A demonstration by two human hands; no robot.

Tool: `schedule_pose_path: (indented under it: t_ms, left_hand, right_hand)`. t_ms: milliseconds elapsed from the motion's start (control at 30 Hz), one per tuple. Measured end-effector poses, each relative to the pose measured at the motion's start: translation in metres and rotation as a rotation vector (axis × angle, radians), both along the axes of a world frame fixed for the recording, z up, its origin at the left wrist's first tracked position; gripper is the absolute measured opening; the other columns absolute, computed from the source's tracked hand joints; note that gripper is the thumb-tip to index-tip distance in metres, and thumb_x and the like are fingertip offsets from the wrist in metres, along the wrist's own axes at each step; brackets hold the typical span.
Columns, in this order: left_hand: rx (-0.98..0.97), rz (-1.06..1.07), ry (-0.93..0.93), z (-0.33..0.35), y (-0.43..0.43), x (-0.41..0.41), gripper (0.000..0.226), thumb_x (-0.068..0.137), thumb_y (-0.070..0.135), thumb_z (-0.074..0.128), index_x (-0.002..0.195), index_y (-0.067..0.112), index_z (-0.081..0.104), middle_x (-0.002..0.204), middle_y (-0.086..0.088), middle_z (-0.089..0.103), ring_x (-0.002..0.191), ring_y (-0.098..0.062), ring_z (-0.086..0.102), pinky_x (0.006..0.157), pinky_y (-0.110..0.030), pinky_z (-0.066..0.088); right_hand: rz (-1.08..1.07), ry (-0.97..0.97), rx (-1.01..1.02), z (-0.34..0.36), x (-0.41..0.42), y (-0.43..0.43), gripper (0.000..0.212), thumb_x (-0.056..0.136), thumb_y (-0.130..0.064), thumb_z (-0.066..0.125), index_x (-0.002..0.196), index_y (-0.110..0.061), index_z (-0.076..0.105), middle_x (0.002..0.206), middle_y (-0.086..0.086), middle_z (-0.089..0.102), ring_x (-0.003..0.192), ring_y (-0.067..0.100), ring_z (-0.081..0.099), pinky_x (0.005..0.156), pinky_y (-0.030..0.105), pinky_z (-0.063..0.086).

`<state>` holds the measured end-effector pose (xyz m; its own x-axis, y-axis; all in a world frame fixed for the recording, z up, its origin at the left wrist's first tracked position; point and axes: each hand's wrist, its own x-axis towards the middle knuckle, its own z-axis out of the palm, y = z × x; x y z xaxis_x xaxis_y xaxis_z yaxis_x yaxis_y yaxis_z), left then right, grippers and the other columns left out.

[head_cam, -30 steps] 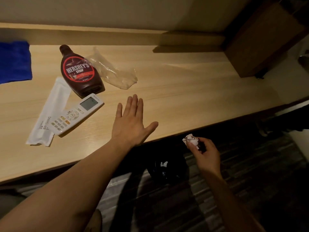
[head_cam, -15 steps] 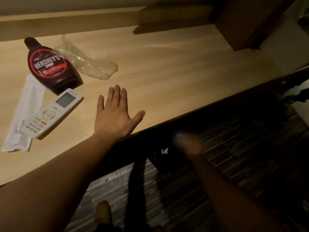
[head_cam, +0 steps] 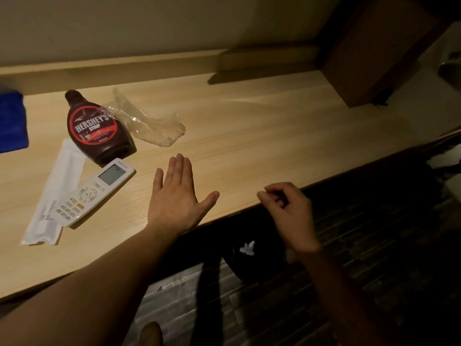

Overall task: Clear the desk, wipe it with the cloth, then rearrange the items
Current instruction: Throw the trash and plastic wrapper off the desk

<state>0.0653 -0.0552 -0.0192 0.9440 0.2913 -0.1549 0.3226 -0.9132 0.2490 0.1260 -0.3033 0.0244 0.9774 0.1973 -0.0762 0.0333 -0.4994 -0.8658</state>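
Note:
My left hand (head_cam: 178,196) lies flat on the light wooden desk (head_cam: 262,136), fingers spread, holding nothing. My right hand (head_cam: 287,211) hovers at the desk's front edge, fingers loosely curled and empty. A brown syrup bottle (head_cam: 98,129) lies on its side at the left. Beside it rests a crumpled clear plastic bag (head_cam: 149,123). A white remote control (head_cam: 94,193) lies partly on a long white paper packet (head_cam: 53,193). A blue cloth (head_cam: 11,123) sits at the far left edge. A crumpled white paper (head_cam: 247,247) sits in a dark bin (head_cam: 245,264) under the desk.
A dark wooden cabinet (head_cam: 374,51) stands at the desk's right end. A raised ledge (head_cam: 112,71) runs along the wall behind the desk. Dark plank flooring (head_cam: 374,258) lies below the front edge.
My right hand held a crumpled white paper below the desk edge, went down toward the bin, and is now back up at the edge, empty. The paper lies in the bin. My left hand stayed flat.

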Motion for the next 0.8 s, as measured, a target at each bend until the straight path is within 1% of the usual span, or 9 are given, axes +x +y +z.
schedule_pose_path:
  t_ms: [133,267,433,533,600,667,700,767,800]
  left_hand:
    - [0.021,0.042,0.044,0.004,0.0,-0.002,0.118,0.088,0.093,0.008,0.166,0.007,-0.012,0.174,-0.012,-0.021,0.16,-0.023,-0.024,0.13,-0.054,-0.012]
    - [0.007,0.047,0.054,0.007,-0.001,0.0,0.118,0.088,0.093,0.008,0.166,0.008,-0.014,0.174,-0.01,-0.023,0.159,-0.022,-0.027,0.13,-0.054,-0.011]
    - [0.022,0.047,0.085,0.011,0.0,0.005,0.116,0.087,0.094,0.006,0.163,0.01,-0.021,0.17,-0.008,-0.031,0.156,-0.021,-0.034,0.128,-0.053,-0.016]
    - [0.022,0.049,0.09,0.011,-0.001,0.007,0.117,0.087,0.094,0.007,0.163,0.01,-0.021,0.169,-0.008,-0.032,0.155,-0.021,-0.035,0.128,-0.053,-0.017]
    - [0.03,0.05,0.1,0.012,0.0,0.009,0.116,0.087,0.094,0.007,0.163,0.011,-0.022,0.169,-0.007,-0.033,0.155,-0.021,-0.036,0.128,-0.054,-0.016]
    - [0.04,0.047,0.115,0.012,0.001,0.009,0.116,0.087,0.094,0.006,0.162,0.011,-0.023,0.169,-0.007,-0.033,0.155,-0.021,-0.036,0.128,-0.054,-0.016]
    - [0.039,0.049,0.118,0.012,0.001,0.009,0.116,0.087,0.094,0.006,0.162,0.011,-0.023,0.169,-0.008,-0.033,0.155,-0.021,-0.037,0.128,-0.054,-0.015]
    - [0.033,0.053,0.125,0.012,0.002,0.01,0.116,0.087,0.094,0.007,0.163,0.011,-0.022,0.169,-0.008,-0.033,0.155,-0.021,-0.037,0.128,-0.053,-0.015]
    - [0.033,0.053,0.127,0.013,0.002,0.01,0.116,0.087,0.094,0.008,0.163,0.011,-0.022,0.17,-0.008,-0.033,0.155,-0.02,-0.037,0.128,-0.053,-0.015]
  right_hand:
    - [0.14,-0.002,0.074,0.04,0.05,0.064,0.023,0.091,-0.025,0.079,0.111,-0.016,0.071,0.11,-0.002,0.065,0.097,0.004,0.061,0.062,0.008,0.049]
    - [0.312,0.017,-0.032,0.034,0.105,0.117,0.039,0.092,-0.033,0.077,0.127,-0.021,0.065,0.121,-0.006,0.062,0.105,0.005,0.058,0.058,0.004,0.046]
    - [0.495,0.094,-0.028,0.019,0.139,0.172,0.059,0.089,-0.017,0.082,0.142,-0.01,0.057,0.142,0.009,0.057,0.12,0.013,0.052,0.053,-0.002,0.042]
    - [0.578,0.093,-0.03,0.012,0.15,0.197,0.069,0.086,-0.012,0.085,0.147,-0.013,0.053,0.147,0.009,0.055,0.134,0.019,0.052,0.056,-0.002,0.043]
    - [0.622,0.124,0.017,0.009,0.156,0.211,0.074,0.085,-0.008,0.084,0.15,-0.019,0.052,0.148,0.006,0.052,0.138,0.019,0.049,0.059,0.003,0.048]
    - [0.683,0.165,0.072,0.009,0.159,0.221,0.072,0.086,-0.002,0.081,0.149,-0.024,0.054,0.143,0.002,0.05,0.133,0.015,0.049,0.062,0.007,0.053]
    - [0.713,0.168,0.067,0.008,0.161,0.224,0.067,0.088,-0.001,0.079,0.147,-0.023,0.057,0.138,0.001,0.051,0.125,0.012,0.051,0.062,0.005,0.051]
    - [0.734,0.164,0.04,0.007,0.164,0.229,0.051,0.09,-0.002,0.077,0.137,-0.017,0.065,0.129,0.006,0.056,0.109,0.009,0.056,0.061,0.003,0.048]
    - [0.724,0.173,0.051,0.006,0.165,0.23,0.043,0.09,-0.002,0.077,0.131,-0.014,0.069,0.124,0.011,0.061,0.103,0.012,0.059,0.063,0.006,0.052]
